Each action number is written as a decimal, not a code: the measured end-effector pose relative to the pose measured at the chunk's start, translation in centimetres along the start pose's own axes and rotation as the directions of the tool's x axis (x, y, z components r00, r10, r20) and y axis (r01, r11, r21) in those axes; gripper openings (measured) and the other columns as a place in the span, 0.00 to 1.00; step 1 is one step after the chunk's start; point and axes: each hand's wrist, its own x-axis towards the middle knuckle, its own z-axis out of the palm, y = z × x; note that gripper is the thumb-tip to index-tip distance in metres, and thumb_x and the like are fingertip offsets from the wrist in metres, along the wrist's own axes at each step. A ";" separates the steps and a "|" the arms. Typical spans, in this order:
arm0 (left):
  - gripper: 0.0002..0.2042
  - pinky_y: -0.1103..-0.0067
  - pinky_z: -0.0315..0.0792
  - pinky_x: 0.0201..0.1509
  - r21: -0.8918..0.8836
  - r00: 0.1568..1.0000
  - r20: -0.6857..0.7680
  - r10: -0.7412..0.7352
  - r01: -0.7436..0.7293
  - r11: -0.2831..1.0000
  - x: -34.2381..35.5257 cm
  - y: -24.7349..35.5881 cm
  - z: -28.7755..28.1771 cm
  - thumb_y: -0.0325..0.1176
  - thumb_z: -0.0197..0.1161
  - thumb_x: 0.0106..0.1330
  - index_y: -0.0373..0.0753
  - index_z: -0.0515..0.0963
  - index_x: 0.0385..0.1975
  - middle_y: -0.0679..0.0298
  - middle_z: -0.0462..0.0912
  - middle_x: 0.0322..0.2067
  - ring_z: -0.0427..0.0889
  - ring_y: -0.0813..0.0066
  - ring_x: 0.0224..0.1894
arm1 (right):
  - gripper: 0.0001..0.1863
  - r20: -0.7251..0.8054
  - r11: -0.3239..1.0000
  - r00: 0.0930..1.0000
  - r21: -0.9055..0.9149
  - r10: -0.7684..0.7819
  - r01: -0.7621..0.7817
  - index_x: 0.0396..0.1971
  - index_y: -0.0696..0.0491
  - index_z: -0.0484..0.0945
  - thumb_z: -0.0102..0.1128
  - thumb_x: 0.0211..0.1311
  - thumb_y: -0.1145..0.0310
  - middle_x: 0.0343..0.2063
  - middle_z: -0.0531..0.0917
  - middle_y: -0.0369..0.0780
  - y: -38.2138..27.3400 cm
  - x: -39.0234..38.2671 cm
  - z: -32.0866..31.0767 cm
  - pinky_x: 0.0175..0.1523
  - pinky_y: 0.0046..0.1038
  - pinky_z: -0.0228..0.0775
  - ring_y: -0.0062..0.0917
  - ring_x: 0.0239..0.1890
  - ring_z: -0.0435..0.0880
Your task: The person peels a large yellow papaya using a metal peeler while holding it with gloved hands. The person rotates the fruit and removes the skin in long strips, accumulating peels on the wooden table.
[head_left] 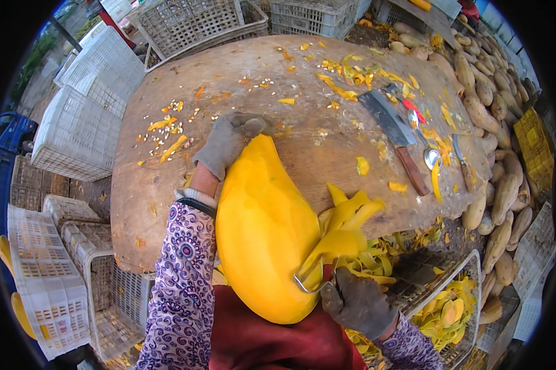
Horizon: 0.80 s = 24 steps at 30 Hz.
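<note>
Gripping narrow top of big smooth yellow squash (262, 228): left hand in grey glove (227, 143), fingers curled round tip. Right hand in dark grey glove (361, 302) clenched round metal-looped peeler (304, 285), loop at squash's lower right side, curling yellow peel strips (347, 223) beside it. Squash slants across near edge of brown wooden bench (151, 213), over red cloth apron (272, 342).

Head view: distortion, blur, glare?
Head view: strong fisheye, black corners, wooden tabletop edges bowed, white crate warped near the rim; head view: light looks soft, no harsh shadows, small glint on the spoon; head view: right hand and peel strips slightly smeared, probably motion, cleaver sharper.
</note>
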 end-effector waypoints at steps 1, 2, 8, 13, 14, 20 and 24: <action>0.14 0.73 0.71 0.60 0.019 1.000 -0.011 -0.027 0.027 0.999 0.0 0.2 0.0 0.34 0.59 0.70 0.28 0.85 0.40 0.55 0.87 0.44 0.83 0.66 0.50 | 0.11 -0.061 0.997 0.996 -0.060 -0.058 0.054 0.32 0.55 0.73 0.58 0.66 0.62 0.13 0.72 0.43 -0.1 -0.7 0.2 0.21 0.41 0.68 0.41 0.14 0.75; 0.14 0.73 0.72 0.60 0.029 1.000 -0.005 -0.021 0.021 0.999 0.0 0.4 0.0 0.34 0.59 0.70 0.28 0.85 0.40 0.55 0.87 0.44 0.83 0.65 0.49 | 0.12 -0.040 0.988 0.998 -0.152 -0.043 0.037 0.32 0.56 0.74 0.57 0.66 0.62 0.14 0.73 0.43 -0.3 -1.3 0.3 0.21 0.40 0.69 0.40 0.15 0.76; 0.14 0.73 0.71 0.60 0.066 1.000 0.002 0.024 -0.024 0.998 0.1 0.8 0.0 0.35 0.58 0.70 0.28 0.85 0.40 0.54 0.87 0.44 0.83 0.65 0.49 | 0.13 -0.056 0.983 0.992 0.153 0.110 -0.100 0.34 0.55 0.76 0.57 0.66 0.59 0.18 0.79 0.43 -0.5 -4.4 1.0 0.25 0.38 0.73 0.39 0.19 0.80; 0.15 0.73 0.72 0.60 -0.004 1.000 -0.006 0.006 -0.006 1.000 -0.3 0.4 -0.3 0.35 0.57 0.71 0.28 0.85 0.39 0.55 0.87 0.44 0.83 0.65 0.49 | 0.09 0.088 0.929 0.950 0.201 0.298 -0.310 0.33 0.54 0.75 0.58 0.65 0.63 0.19 0.78 0.45 0.7 -7.2 0.3 0.25 0.41 0.72 0.44 0.20 0.79; 0.15 0.74 0.72 0.60 -0.009 1.000 -0.004 0.004 -0.004 1.000 -0.3 0.3 -0.3 0.35 0.57 0.71 0.28 0.85 0.39 0.55 0.87 0.44 0.83 0.65 0.48 | 0.09 0.077 0.908 0.932 0.210 0.354 -0.362 0.32 0.54 0.75 0.58 0.65 0.64 0.19 0.78 0.46 1.1 -7.1 0.0 0.25 0.41 0.72 0.45 0.20 0.79; 0.11 0.76 0.74 0.56 -0.006 0.999 -0.034 0.019 -0.019 1.000 0.1 0.1 -0.1 0.32 0.60 0.69 0.29 0.85 0.40 0.58 0.89 0.41 0.84 0.70 0.45 | 0.09 0.021 0.974 1.000 0.225 0.005 -0.009 0.37 0.55 0.74 0.59 0.67 0.64 0.21 0.77 0.48 5.4 2.1 -1.3 0.24 0.42 0.69 0.43 0.21 0.79; 0.14 0.74 0.72 0.60 0.045 1.000 -0.013 -0.013 0.013 0.999 -0.2 0.5 -0.3 0.34 0.57 0.70 0.28 0.84 0.39 0.55 0.87 0.44 0.83 0.65 0.49 | 0.12 0.133 0.967 0.958 0.059 -0.252 0.246 0.42 0.55 0.75 0.54 0.71 0.62 0.30 0.81 0.50 7.4 10.5 -0.2 0.28 0.42 0.72 0.44 0.27 0.82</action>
